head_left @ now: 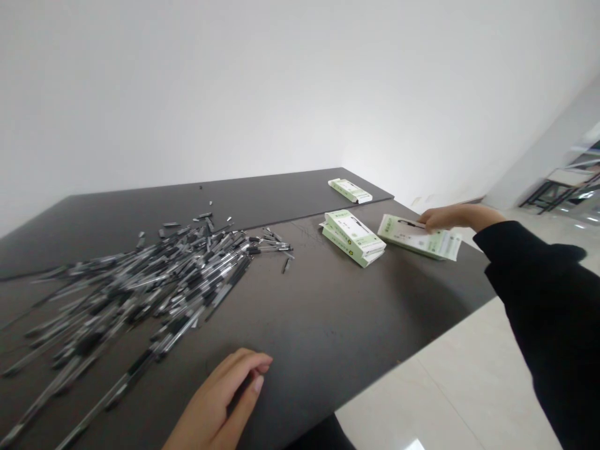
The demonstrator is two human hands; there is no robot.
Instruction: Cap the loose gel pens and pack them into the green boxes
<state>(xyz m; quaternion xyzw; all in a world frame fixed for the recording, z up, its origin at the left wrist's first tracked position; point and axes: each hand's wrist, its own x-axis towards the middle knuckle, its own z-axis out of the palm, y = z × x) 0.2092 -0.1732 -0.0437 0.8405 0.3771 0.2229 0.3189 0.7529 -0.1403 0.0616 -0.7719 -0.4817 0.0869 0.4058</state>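
Note:
My right hand (pixel 440 217) reaches out to the right and grips a flat white and green pen box (pixel 412 236), its fingers over the far edge. The box has a pen printed on its face. Part of the fingers is hidden behind it. Just to the left of that box lie two stacked pen boxes (pixel 354 236), slightly askew. Near the table's front edge my left hand (pixel 220 397) is loosely curled, with nothing in it and a gap between thumb and fingers. Beyond it spreads a large heap of clear and black pens (pixel 178 281).
Farther back on the dark table (pixel 304 325) lies another pen box (pixel 350 190). A seam crosses the tabletop. A white wall (pixel 210 94) stands behind it. Pale floor tiles (pixel 435 387) show at the right, with a stool-like frame (pixel 560 181) in the distance.

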